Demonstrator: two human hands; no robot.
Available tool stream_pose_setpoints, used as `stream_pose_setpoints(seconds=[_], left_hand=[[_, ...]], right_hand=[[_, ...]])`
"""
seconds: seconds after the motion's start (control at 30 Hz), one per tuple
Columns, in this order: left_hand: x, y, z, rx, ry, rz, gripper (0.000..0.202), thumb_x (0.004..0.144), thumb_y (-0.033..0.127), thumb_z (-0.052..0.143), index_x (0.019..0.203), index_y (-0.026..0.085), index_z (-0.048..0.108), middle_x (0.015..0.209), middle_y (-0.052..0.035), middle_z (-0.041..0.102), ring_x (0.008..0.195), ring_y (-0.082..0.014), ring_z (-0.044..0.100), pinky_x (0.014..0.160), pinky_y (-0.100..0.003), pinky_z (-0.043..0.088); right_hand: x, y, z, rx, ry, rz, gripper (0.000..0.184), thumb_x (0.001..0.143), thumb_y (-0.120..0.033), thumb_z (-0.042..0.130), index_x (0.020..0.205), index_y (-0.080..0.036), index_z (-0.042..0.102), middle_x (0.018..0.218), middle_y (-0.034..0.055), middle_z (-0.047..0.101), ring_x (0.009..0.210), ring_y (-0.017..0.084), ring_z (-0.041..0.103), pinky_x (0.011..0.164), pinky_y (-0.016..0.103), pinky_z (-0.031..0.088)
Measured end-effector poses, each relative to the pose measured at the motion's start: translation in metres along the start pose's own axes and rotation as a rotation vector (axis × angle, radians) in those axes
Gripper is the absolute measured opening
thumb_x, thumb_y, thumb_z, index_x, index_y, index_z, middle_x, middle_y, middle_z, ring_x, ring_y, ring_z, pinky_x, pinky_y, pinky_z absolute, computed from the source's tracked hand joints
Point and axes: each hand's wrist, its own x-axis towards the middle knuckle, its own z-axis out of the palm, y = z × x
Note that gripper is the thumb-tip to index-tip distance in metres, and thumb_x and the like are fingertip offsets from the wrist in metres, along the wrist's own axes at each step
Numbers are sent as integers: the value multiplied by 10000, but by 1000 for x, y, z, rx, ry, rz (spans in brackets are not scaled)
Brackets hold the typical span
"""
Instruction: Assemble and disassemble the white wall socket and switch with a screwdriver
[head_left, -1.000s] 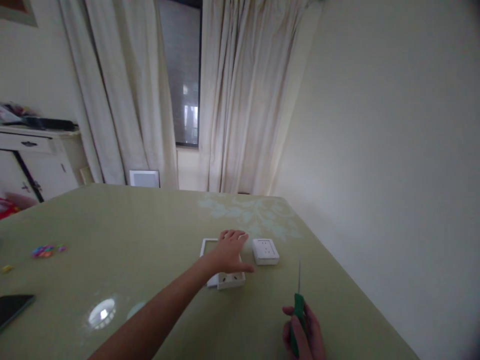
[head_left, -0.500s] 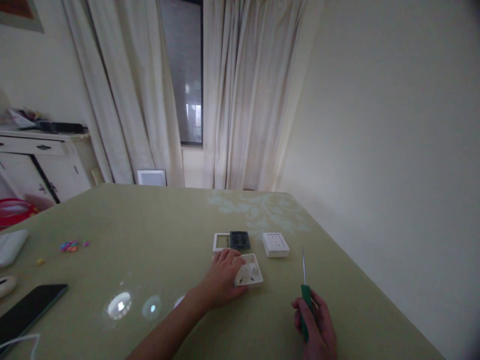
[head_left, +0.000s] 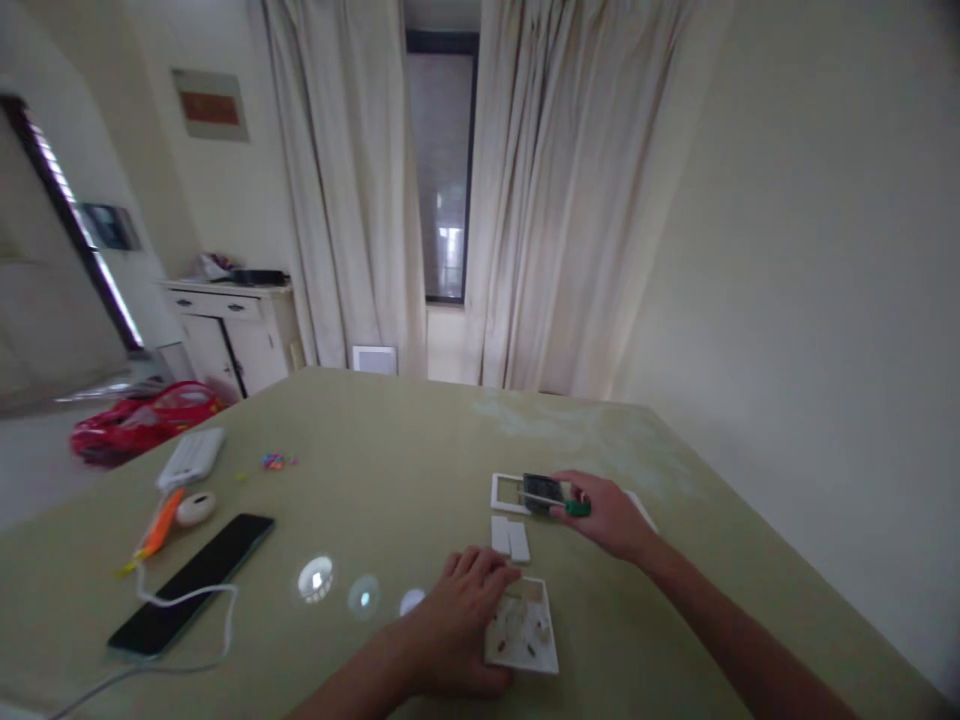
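Observation:
My left hand [head_left: 465, 625] grips the left side of an open white mounting box [head_left: 546, 640] for a wall socket, its hollow side up. My right hand [head_left: 611, 512] is closed round a screwdriver [head_left: 577, 508] with a green handle, whose thin shaft points left. The fingers of this hand also touch the right edge of a dark square switch module [head_left: 536, 484], and the shaft crosses it. Left of the module lies a white square frame [head_left: 495, 492]. Two white rectangular cover plates [head_left: 517, 541] lie between the frame and the mounting box.
A white wall socket [head_left: 643, 512] is mostly hidden behind my right hand. On the table's left lie a black phone [head_left: 195, 580], a white cable [head_left: 234, 610], an orange tool [head_left: 161, 525], a round white case [head_left: 195, 509], a white power bank [head_left: 193, 458] and small colourful pieces [head_left: 274, 461].
My right hand has moved forward with the screwdriver to the dark module. My left hand has pulled the mounting box nearer, and the white cover plates now show. The view has turned left.

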Motion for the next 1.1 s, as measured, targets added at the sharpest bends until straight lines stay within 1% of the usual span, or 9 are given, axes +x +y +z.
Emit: stream_pose_setpoints(seconds=[0.1, 0.17, 0.23, 0.5, 0.63, 0.77, 0.9, 0.97, 1.1], left_hand=[[-7, -19, 13, -141, 77, 12, 1112, 588, 325, 943, 1584, 283, 451, 1592, -133, 502, 1465, -398, 484, 1272, -537, 381], [-8, -29, 24, -209, 134, 37, 1144, 603, 338, 946, 1614, 301, 413, 1616, -125, 476, 1484, -389, 484, 1267, -502, 408], [-6, -34, 31, -252, 170, 63, 1175, 622, 376, 954, 1643, 310, 376, 1627, -124, 463, 1497, -386, 485, 1270, -488, 415], [0, -31, 29, -343, 173, 98, 1229, 602, 526, 1004, 1641, 277, 397, 1575, -138, 514, 1444, -390, 542, 1255, -495, 446], [0, -37, 31, -364, 167, 121, 1245, 623, 617, 994, 1661, 287, 391, 1598, -144, 523, 1473, -403, 513, 1271, -522, 419], [6, -38, 33, -375, 168, 115, 1166, 624, 662, 984, 1615, 303, 485, 1563, -123, 568, 1428, -388, 556, 1246, -519, 446], [16, -34, 33, -427, 191, 111, 1185, 559, 668, 1015, 1564, 238, 557, 1500, -151, 613, 1388, -414, 574, 1230, -528, 450], [20, -33, 32, -479, 195, 85, 1265, 530, 683, 1023, 1595, 220, 519, 1537, -181, 586, 1415, -446, 548, 1242, -566, 424], [22, -37, 29, -583, 193, 24, 1499, 534, 679, 1023, 1729, 180, 267, 1694, -244, 419, 1526, -475, 441, 1293, -613, 336]], right_hand=[[52, 14, 3, -58, -117, -30, 919, 645, -524, 893, 1477, -201, 676, 1565, 204, 612, 1381, 445, 612, 1169, 548, 464], [71, 26, 8, -94, -200, -15, 1069, 538, -512, 932, 1501, -138, 658, 1611, 259, 564, 1459, 499, 547, 1225, 587, 411], [80, 37, 12, -126, -260, 3, 1095, 490, -500, 935, 1484, -124, 672, 1587, 269, 590, 1471, 519, 534, 1241, 601, 390], [74, 40, 21, -142, -211, -26, 532, 575, -337, 835, 1085, -188, 824, 1159, 132, 810, 1088, 381, 729, 1000, 471, 544], [68, 33, 8, -110, -109, -46, 461, 652, -422, 830, 1034, -165, 811, 1099, 149, 800, 1018, 387, 730, 966, 502, 543], [47, 25, -15, -47, -41, -69, 583, 676, -488, 869, 1165, -180, 797, 1198, 157, 789, 1116, 395, 727, 1044, 517, 526], [0, -1, -25, 140, 1, -73, 667, 658, -520, 945, 1241, -229, 803, 1243, 142, 782, 1134, 390, 728, 1035, 515, 546], [-28, -18, -20, 225, -20, -104, 663, 666, -488, 966, 1270, -266, 806, 1301, 141, 765, 1167, 397, 714, 996, 499, 572], [-70, -43, 9, 267, -59, -139, 656, 684, -444, 971, 1298, -288, 798, 1280, 130, 765, 1145, 388, 726, 1020, 505, 578]])
